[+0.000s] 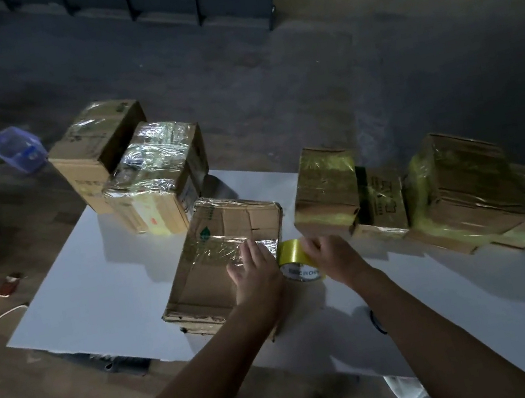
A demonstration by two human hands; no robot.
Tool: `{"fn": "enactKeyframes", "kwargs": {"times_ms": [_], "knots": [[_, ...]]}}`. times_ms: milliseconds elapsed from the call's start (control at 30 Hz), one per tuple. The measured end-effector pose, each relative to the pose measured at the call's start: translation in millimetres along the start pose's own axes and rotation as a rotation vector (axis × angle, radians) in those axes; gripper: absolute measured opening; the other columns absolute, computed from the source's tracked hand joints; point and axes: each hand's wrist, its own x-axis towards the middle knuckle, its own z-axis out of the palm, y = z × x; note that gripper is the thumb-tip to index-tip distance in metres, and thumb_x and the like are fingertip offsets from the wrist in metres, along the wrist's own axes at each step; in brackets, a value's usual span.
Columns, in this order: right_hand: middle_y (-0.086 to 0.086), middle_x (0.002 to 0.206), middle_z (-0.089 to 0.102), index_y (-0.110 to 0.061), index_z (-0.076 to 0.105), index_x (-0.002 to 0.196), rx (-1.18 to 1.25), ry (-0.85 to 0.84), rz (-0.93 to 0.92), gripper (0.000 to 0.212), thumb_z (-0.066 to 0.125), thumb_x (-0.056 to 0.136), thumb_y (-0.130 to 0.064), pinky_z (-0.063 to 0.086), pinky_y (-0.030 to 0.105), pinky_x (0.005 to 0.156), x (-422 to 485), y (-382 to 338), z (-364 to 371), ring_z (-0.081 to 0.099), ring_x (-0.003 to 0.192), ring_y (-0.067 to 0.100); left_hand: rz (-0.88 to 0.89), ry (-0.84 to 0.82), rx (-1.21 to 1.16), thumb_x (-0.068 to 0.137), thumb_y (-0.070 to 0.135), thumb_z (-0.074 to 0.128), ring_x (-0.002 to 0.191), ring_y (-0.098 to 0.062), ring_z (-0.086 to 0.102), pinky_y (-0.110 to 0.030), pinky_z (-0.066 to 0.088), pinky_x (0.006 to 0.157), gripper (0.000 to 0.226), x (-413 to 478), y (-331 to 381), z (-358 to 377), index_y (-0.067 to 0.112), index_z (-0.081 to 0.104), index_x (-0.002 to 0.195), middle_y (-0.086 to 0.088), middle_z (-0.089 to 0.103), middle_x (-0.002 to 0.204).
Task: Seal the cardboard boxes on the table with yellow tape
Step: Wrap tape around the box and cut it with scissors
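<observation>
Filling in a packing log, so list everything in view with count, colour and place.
Boxes: at least six, brown cardboard, on the table, grouped left and right.
Tape roll: one, yellow, at the near box's right edge.
Table: one, white, centre.
Tub: one, blue, floor far left.
Small item: one, red, floor left.
Left hand: flat on the near box.
Right hand: fingers grip the tape roll.

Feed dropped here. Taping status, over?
Left hand flat on the tape strip atop cardboard box. Right hand grips yellow tape roll at box's right edge. Taped boxes behind, none blocking.
</observation>
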Motion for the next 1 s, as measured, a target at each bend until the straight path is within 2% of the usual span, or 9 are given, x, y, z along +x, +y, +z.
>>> {"fn": "enactKeyframes", "kwargs": {"times_ms": [67, 267, 367, 467, 567, 633, 733, 867, 1000], "knots": [[-0.003, 0.054, 0.039, -0.023, 0.035, 0.057, 0.003, 0.004, 0.006, 0.045, 0.044, 0.101, -0.025, 0.028, 0.028, 0.057, -4, 3, 2, 0.043, 0.059, 0.014, -0.035, 0.040, -0.042, 0.103, 0.008, 0.028, 0.145, -0.042, -0.014, -0.064, 0.008, 0.112, 0.060, -1, 6, 5, -0.005, -0.008, 0.149, -0.027, -0.015, 0.157], [0.003, 0.063, 0.049, -0.019, 0.043, 0.063, 0.008, -0.003, 0.052, 0.040, 0.039, 0.103, -0.026, 0.029, 0.027, 0.059, -9, 2, 6, 0.052, 0.067, 0.019, 0.011, 0.127, -0.142, 0.105, 0.015, 0.024, 0.144, -0.043, -0.017, -0.067, -0.002, 0.110, 0.059, -5, 5, 15, 0.003, -0.010, 0.151, -0.025, -0.016, 0.157], [0.010, 0.071, 0.053, -0.009, 0.051, 0.076, -0.001, -0.013, 0.083, 0.036, 0.037, 0.103, -0.028, 0.029, 0.028, 0.059, -9, 2, 7, 0.052, 0.069, 0.019, 0.007, 0.156, -0.135, 0.104, 0.015, 0.027, 0.145, -0.043, -0.013, -0.067, 0.001, 0.111, 0.060, -6, 5, 14, 0.003, -0.007, 0.152, -0.025, -0.012, 0.158], [0.014, 0.076, 0.057, -0.004, 0.055, 0.085, 0.011, -0.022, 0.106, 0.036, 0.037, 0.103, -0.028, 0.032, 0.029, 0.059, -10, 6, 8, 0.053, 0.071, 0.021, 0.044, 0.295, -0.124, 0.099, 0.011, 0.030, 0.145, -0.046, 0.007, -0.069, 0.015, 0.110, 0.057, -9, 4, 18, -0.002, 0.011, 0.151, -0.028, 0.009, 0.157], [0.018, 0.080, 0.059, -0.001, 0.057, 0.088, -0.009, -0.011, 0.118, 0.036, 0.037, 0.103, -0.027, 0.032, 0.030, 0.060, -9, 7, 10, 0.054, 0.074, 0.024, 0.052, 0.229, -0.089, 0.102, 0.010, 0.032, 0.146, -0.043, 0.000, -0.064, 0.010, 0.113, 0.059, -8, 4, 18, 0.000, 0.003, 0.152, -0.025, 0.003, 0.159], [0.014, 0.074, 0.056, -0.006, 0.055, 0.082, -0.030, -0.014, 0.118, 0.034, 0.037, 0.103, -0.026, 0.030, 0.029, 0.059, -6, 5, 9, 0.053, 0.073, 0.024, 0.038, 0.185, -0.097, 0.102, 0.011, 0.034, 0.147, -0.041, -0.006, -0.063, 0.006, 0.113, 0.062, -6, 5, 13, 0.003, -0.002, 0.152, -0.022, -0.003, 0.160], [-0.001, 0.062, 0.043, -0.022, 0.038, 0.066, -0.075, -0.044, 0.123, 0.037, 0.038, 0.102, -0.025, 0.029, 0.028, 0.062, -1, 1, 6, 0.050, 0.073, 0.021, 0.045, 0.164, -0.199, 0.101, 0.008, 0.038, 0.146, -0.039, -0.012, -0.064, 0.001, 0.113, 0.066, -5, 5, 12, 0.006, -0.003, 0.153, -0.018, -0.007, 0.160], [0.006, 0.069, 0.050, -0.023, 0.039, 0.065, -0.078, -0.057, 0.134, 0.038, 0.038, 0.102, -0.028, 0.032, 0.029, 0.064, -2, -3, 3, 0.051, 0.074, 0.021, 0.075, 0.192, -0.307, 0.100, 0.012, 0.046, 0.147, -0.036, -0.011, -0.064, -0.003, 0.112, 0.068, -5, 0, 15, 0.008, 0.006, 0.153, -0.014, 0.000, 0.161], [0.006, 0.067, 0.051, -0.018, 0.044, 0.064, -0.030, -0.016, 0.083, 0.039, 0.038, 0.102, -0.027, 0.032, 0.029, 0.060, -4, -13, 2, 0.050, 0.068, 0.019, 0.100, 0.288, -0.434, 0.090, 0.013, 0.058, 0.147, -0.032, 0.009, -0.068, 0.014, 0.111, 0.065, -7, -13, 5, 0.015, 0.027, 0.147, -0.008, 0.021, 0.155]]}}
